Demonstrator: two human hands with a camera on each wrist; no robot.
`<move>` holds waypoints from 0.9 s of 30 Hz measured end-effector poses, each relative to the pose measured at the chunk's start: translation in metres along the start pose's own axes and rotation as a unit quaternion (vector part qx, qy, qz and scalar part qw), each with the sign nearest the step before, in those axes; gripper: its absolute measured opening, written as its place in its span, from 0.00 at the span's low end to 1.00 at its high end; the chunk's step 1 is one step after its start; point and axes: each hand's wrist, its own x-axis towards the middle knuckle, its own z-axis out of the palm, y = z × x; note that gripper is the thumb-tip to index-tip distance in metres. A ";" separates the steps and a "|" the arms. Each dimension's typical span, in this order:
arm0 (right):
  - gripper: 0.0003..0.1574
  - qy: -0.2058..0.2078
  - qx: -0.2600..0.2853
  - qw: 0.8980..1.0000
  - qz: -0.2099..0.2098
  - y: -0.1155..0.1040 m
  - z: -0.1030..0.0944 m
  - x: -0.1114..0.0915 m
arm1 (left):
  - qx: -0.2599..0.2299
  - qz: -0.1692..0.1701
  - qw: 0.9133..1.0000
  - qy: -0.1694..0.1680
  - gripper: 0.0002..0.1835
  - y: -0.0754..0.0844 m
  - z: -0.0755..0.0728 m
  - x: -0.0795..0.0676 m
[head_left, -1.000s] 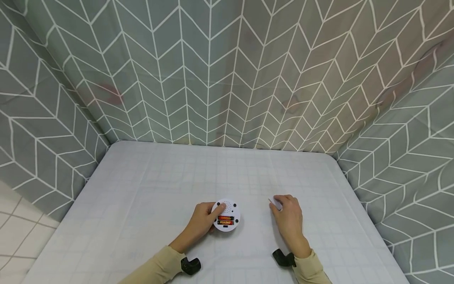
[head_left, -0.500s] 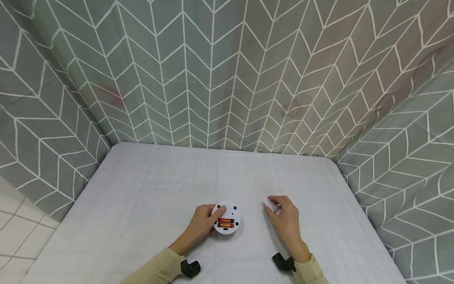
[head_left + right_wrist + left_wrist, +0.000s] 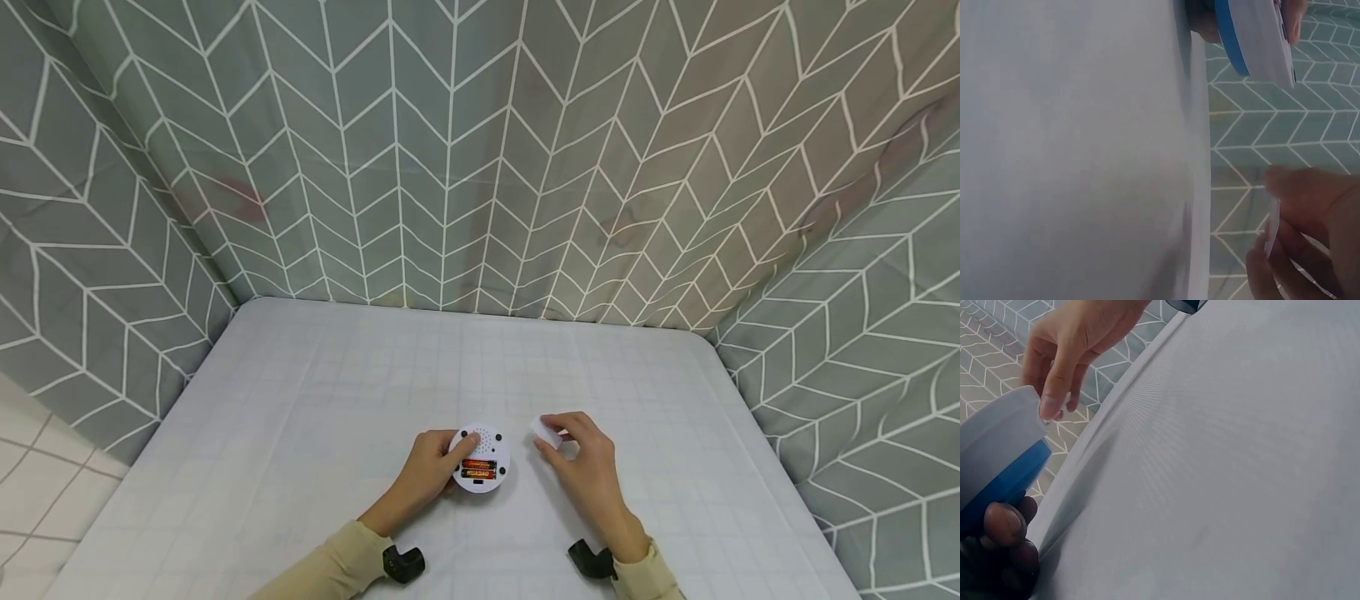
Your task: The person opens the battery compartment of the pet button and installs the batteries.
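Observation:
My left hand [image 3: 427,467] grips a round white device [image 3: 489,446], its thumb lying across small speaker holes. The device's underside faces up, with dark feet and an uncovered bay holding two red-and-black batteries [image 3: 478,470]. A blue band [image 3: 1013,481] around its lower side shows in the left wrist view. To the right, my right hand [image 3: 591,467] pinches a small flat white battery cover [image 3: 547,432] between thumb and fingers. Seen edge-on in the right wrist view, the cover [image 3: 1273,226] is apart from the device.
Both hands are above a table [image 3: 360,367] spread with a white cloth. Grey curtains [image 3: 480,167] with white chevron lines hang behind it and on both sides. Pale floor tiles [image 3: 45,475] appear at the far left. A black wrist camera [image 3: 403,565] sits on each sleeve.
My right hand has moved left with the battery cover, closer to the device, and the cover's flat face has turned more into view. My left hand and the device have barely moved.

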 end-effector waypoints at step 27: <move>0.29 -0.023 0.131 0.980 -0.149 -0.031 0.007 0.002 | 0.002 0.016 1.000 0.006 0.20 0.000 -0.002 0.002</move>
